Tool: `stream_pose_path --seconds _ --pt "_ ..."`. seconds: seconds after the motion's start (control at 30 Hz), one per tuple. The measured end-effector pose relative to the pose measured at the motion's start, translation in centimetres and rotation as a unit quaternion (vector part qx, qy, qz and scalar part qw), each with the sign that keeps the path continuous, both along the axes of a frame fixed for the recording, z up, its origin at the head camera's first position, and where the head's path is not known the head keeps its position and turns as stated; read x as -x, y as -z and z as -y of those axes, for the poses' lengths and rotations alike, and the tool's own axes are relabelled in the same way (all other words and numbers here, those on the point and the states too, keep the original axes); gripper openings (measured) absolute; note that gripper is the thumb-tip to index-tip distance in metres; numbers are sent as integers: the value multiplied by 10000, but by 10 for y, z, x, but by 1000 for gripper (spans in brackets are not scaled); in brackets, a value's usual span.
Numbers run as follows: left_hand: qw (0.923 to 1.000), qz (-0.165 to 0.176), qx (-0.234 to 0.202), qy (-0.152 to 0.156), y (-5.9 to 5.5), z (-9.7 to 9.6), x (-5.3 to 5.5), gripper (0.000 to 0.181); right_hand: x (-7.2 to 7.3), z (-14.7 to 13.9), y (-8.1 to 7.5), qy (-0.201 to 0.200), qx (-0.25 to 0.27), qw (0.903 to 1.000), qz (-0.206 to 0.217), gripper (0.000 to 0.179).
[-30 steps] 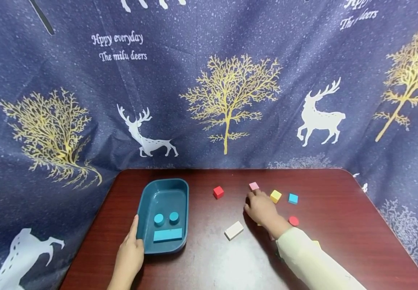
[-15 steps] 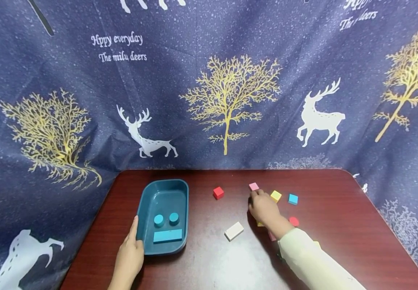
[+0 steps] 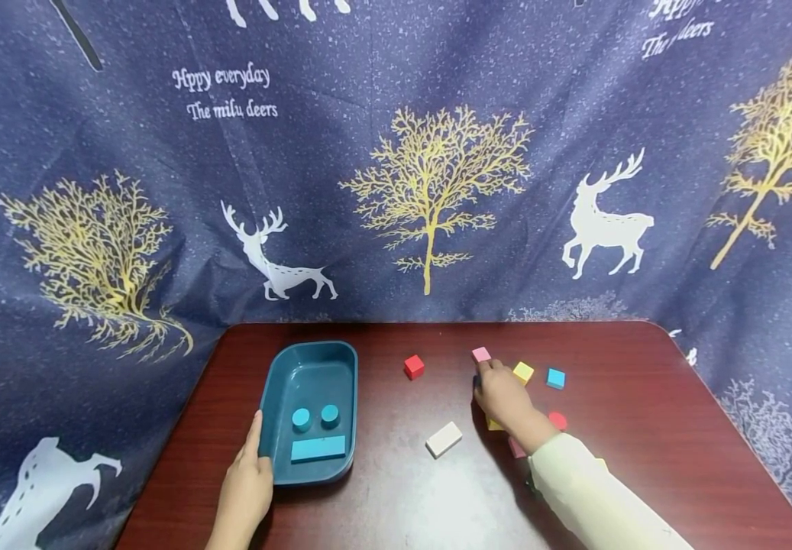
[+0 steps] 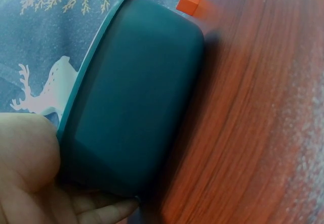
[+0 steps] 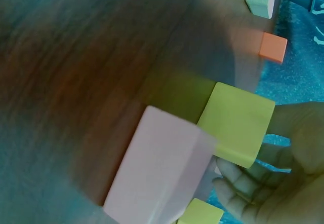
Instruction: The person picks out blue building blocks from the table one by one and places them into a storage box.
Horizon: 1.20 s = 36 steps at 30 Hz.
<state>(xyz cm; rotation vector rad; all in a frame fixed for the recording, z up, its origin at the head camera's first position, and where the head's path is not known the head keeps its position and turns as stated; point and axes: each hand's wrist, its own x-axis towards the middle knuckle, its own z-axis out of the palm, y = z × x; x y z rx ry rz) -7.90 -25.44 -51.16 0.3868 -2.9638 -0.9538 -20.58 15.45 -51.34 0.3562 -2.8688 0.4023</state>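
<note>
My left hand (image 3: 246,481) holds the left side of a blue plastic tray (image 3: 350,397). In the left wrist view, its fingers reach under the tray's lower end. Inside the tray are two light-blue cylinders (image 3: 302,418) and a light-blue rectangular block (image 3: 318,448). Over on the right, my right hand (image 3: 505,393) reaches down among loose blocks, fingertips bent close in front of a pink cube (image 3: 481,354). I cannot tell whether those fingers pinch anything. A yellow block (image 5: 235,125) overlaps the right fingers in the right wrist view, beside a larger pink block (image 5: 157,168).
A red cube (image 3: 414,367) and a white block (image 3: 444,440) lie between tray and right hand. Past that hand are a yellow cube (image 3: 522,373), a blue block (image 3: 556,378) and a red round block (image 3: 557,421). A patterned cloth (image 3: 437,153) hangs behind the table (image 3: 396,519).
My right hand has shifted slightly right, uncovering more of the yellow and pink blocks beneath it. The left hand and the tray stay in place.
</note>
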Motion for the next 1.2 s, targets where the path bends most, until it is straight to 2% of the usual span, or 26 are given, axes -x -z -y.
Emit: stream_pose_path --seconds 0.27,0.5,0.67,1.2 --pt "10000 37 -15 0 0 -1 0 73 -1 2 -4 -10 -68 9999 77 25" --pt "9999 104 -47 -5 0 0 0 73 0 6 -7 -99 177 9995 249 28" --pt "10000 28 -30 13 1 0 0 73 1 11 -10 -173 183 9996 88 37" --pt "10000 -73 -9 27 0 0 0 72 6 26 -19 -490 420 9978 -172 45"
